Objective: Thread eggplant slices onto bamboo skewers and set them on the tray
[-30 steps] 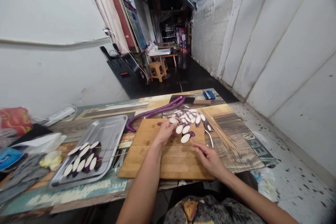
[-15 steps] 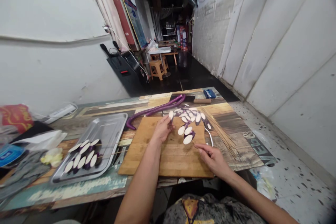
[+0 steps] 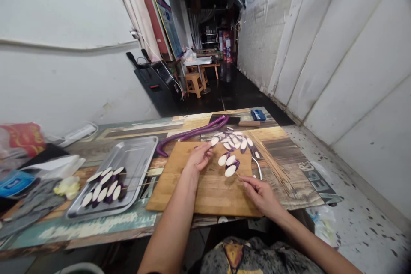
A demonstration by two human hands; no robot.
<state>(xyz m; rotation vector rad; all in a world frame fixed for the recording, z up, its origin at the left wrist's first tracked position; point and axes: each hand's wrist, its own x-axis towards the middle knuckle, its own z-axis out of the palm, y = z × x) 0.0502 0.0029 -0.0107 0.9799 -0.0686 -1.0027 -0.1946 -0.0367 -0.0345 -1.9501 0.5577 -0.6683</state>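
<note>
My left hand [image 3: 201, 156] pinches a single eggplant slice [image 3: 215, 141], white-faced with purple skin, over the far part of the wooden cutting board [image 3: 180, 180]. In my right hand [image 3: 259, 192] is a thin skewer [image 3: 239, 176], gripped near its lower end. Several eggplant slices [image 3: 230, 171] are threaded on it above the board. Beyond the board lies a pile of loose eggplant slices [image 3: 236, 140]. A metal tray [image 3: 141, 154] to the left holds filled skewers of eggplant slices [image 3: 102, 194], their sticks pointing right.
Bare bamboo skewers [image 3: 271, 160] lie right of the board. Long whole eggplants [image 3: 192, 132], a wooden-handled knife [image 3: 249, 123] and a blue box [image 3: 257, 114] are at the back. A grey cloth [image 3: 40, 203] and a red bag [image 3: 27, 137] sit far left.
The slice in my left hand has tipped from upright to slanting and shifted slightly right. My right hand and its skewer stay nearly still. The whole view has shifted a little.
</note>
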